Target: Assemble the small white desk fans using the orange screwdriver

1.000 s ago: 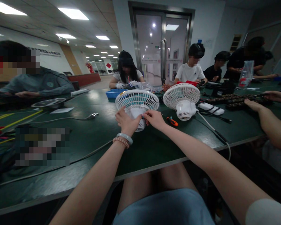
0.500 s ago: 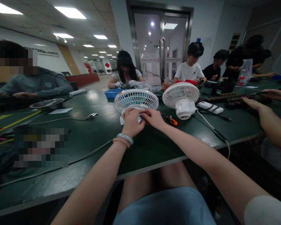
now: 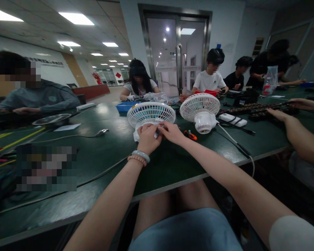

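A white fan (image 3: 151,113) rests on the green table, its round grille turned away from me. My left hand (image 3: 148,137), with a bracelet at the wrist, is closed over the housing at the back of this fan. Against the same spot, my right hand (image 3: 172,133) pinches with thumb and fingertips; whatever lies between them is too small and covered to make out. Just right of it stands a second white fan (image 3: 204,122), untouched, its rear housing facing me. An orange-and-black tool (image 3: 190,135) lies between the second fan and my right forearm.
A blue tray (image 3: 125,106) sits behind the first fan. To the right are a white power strip (image 3: 232,120) and another person's hands (image 3: 279,115). A cable with a plug (image 3: 102,132) runs across the left side. Several people work around the green table (image 3: 99,157).
The view has shifted slightly. Both hands stay at the back of the first fan, with only small finger movement. The fans remain in place.
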Demonstrator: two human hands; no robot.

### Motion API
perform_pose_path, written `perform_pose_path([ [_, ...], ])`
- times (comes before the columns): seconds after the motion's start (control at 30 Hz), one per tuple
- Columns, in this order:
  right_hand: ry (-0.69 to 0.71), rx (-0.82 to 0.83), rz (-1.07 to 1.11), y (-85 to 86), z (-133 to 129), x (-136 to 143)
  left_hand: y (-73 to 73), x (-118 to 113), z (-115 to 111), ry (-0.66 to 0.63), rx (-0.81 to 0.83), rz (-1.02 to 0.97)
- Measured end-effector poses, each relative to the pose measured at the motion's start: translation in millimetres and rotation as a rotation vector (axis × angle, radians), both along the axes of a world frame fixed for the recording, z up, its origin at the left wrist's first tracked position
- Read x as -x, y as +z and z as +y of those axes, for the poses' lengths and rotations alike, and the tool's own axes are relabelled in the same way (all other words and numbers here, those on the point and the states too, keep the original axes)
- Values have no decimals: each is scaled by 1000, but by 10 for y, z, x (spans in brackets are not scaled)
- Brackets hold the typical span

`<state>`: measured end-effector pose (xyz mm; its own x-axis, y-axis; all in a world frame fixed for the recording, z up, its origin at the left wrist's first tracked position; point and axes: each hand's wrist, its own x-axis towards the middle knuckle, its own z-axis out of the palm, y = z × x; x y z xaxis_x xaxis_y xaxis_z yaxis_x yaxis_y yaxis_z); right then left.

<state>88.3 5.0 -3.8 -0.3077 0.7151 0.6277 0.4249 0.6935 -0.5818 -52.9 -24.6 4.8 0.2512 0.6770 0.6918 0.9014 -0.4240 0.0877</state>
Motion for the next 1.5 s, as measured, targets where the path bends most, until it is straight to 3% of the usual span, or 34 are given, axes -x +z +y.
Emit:
perform_pose_path([
  [0.1, -77, -75, -90, 43, 32, -48, 6, -6, 11, 21, 10, -19],
  [0.23, -195, -36, -309, 22, 91, -97, 0, 4, 25, -7, 14, -2],
  [0.47, -90, 27, -667, -164, 127, -83, 12, -7, 6, -1, 6, -26],
  [0.7, -1, 27, -686, -176, 223, -99, 13, -30, -5, -5, 1, -46],
  [1.03, -35, 56, -686, -194, 271, -133, 6, -29, -6, -18, -14, -51],
  [1.27, -153, 55, -461, -167, 271, -122, 1, -20, 3, -15, -19, -40],
  [1.4, -171, -6, 2, -44, 214, -85, 0, -15, 9, -6, -26, -24],
  [1.5, -16, 123, 378, -19, 190, -15, -1, -9, 14, -2, -22, -17],
])
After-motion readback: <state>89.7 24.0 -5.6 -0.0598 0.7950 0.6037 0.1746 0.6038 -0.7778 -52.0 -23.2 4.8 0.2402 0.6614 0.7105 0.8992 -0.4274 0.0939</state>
